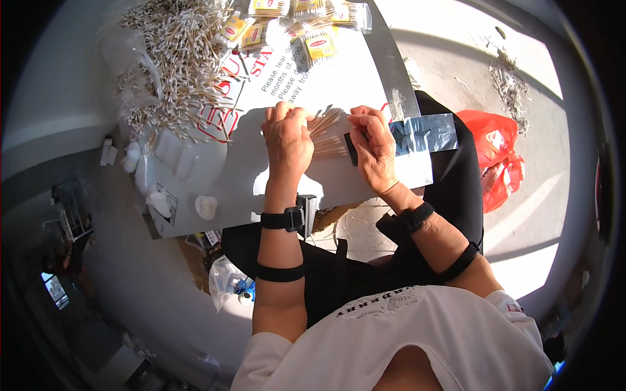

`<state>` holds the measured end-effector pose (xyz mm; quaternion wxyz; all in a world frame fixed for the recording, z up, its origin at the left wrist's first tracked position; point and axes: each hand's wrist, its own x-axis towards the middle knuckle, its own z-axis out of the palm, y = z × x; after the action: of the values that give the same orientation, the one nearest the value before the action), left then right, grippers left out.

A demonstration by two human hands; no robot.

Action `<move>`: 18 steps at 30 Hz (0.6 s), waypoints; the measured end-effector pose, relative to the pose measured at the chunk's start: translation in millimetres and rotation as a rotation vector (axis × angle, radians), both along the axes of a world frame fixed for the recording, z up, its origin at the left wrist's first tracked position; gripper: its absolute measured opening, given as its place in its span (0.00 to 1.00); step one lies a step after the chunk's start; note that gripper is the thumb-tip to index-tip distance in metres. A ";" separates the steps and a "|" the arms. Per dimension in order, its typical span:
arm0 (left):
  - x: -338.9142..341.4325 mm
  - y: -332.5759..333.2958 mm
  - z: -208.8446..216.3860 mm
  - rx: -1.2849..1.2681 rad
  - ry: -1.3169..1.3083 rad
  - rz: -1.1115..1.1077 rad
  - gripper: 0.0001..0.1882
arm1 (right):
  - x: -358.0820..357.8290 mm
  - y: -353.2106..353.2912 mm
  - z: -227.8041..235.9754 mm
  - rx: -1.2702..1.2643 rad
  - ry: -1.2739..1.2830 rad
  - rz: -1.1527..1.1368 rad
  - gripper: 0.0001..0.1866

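Swabs with pale sticks (329, 148) lie on the counter (235, 176) in two loose fans between the two hands, their sticks running roughly left to right, an arrangement that probably keeps both ends within reach. The left hand (287, 146) is back-up over their left end, its fingers bent narrow and pointing away from the body; it seems to steady or gather the sticks there, though the knuckles hide the fingertips and I cannot tell whether anything is pinched. The right hand (375, 146) is turned partly on its side just beyond the sticks' right end, fingers curled inward and close together; whether they hold anything cannot be told.

Beneath and beside that hand, a dark, shiny plastic sleeve (427, 135) lies flat and runs out past the counter's right edge, perhaps so that one end stays near the fingers.

The large swab heap (173, 58) spreads over the far left, in plastic film along its left side, where it leaves the space before the body for handwork. Packs with yellow labels (319, 47) are grouped at the far side, right of the heap, likely kept apart from the loose swabs. A small white wad (206, 207) rests by the near left edge, clear of both hands.
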<state>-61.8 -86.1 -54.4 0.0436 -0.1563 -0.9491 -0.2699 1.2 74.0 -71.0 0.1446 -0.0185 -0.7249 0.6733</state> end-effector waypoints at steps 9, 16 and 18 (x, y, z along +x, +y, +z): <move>20.8 -20.3 -2.1 0.200 0.042 0.148 0.15 | -30.9 10.2 5.2 0.441 0.045 0.008 0.16; 15.3 -18.1 2.2 0.046 0.039 0.090 0.12 | -29.0 2.5 4.1 0.718 0.068 0.069 0.12; 15.1 -20.5 1.7 0.054 0.068 0.063 0.12 | -20.3 -4.4 4.4 0.637 0.077 0.048 0.12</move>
<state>-46.7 -106.6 -52.6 0.0884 -0.1344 -0.9438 -0.2887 -19.1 69.7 -66.6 0.1545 0.0701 -0.8935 0.4157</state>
